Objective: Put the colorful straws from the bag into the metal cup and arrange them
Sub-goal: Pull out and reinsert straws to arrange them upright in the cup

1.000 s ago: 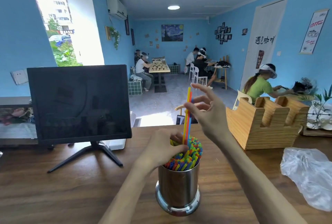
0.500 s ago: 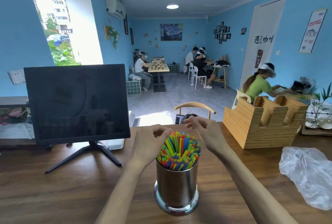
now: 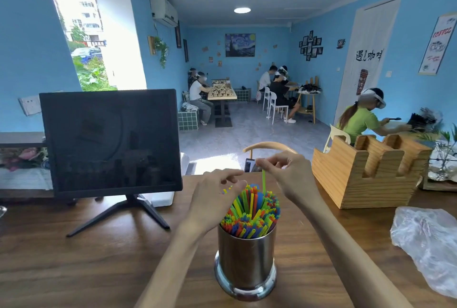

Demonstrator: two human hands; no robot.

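Foreground, centre: metal cup (image 3: 246,260) upright on the wooden table (image 3: 74,258), near its front edge, packed with colourful straws (image 3: 249,213) fanned outward above the rim. Left of the bundle: left hand (image 3: 214,196), fingers curled against the straws at the bundle's left side, thumb and fingertips touching the tips; a few straw ends visible between the fingers. Above and right of the bundle: right hand (image 3: 289,179), thumb and forefinger pinching the top of a single green straw (image 3: 263,182), held upright with its lower end among the others. At the right edge of the table: crumpled clear plastic bag (image 3: 430,241), lying flat, well apart from the cup; contents impossible to tell. Left, behind the forearm: dark monitor (image 3: 111,139) on a splayed black stand, screen off. Right, behind the right hand: wooden holder (image 3: 368,171) with notched top, standing at the table's far side. Just beyond the table edge, between the two hands: curved wooden chair back (image 3: 268,146). Farther right: seated person in a green shirt (image 3: 361,122) wearing a headset, bent over another table. Background: blue-walled room, two groups of seated people at small tables, a framed painting (image 3: 239,45) on the far wall, air conditioner (image 3: 164,13) high on the left wall, bright window opening at left.
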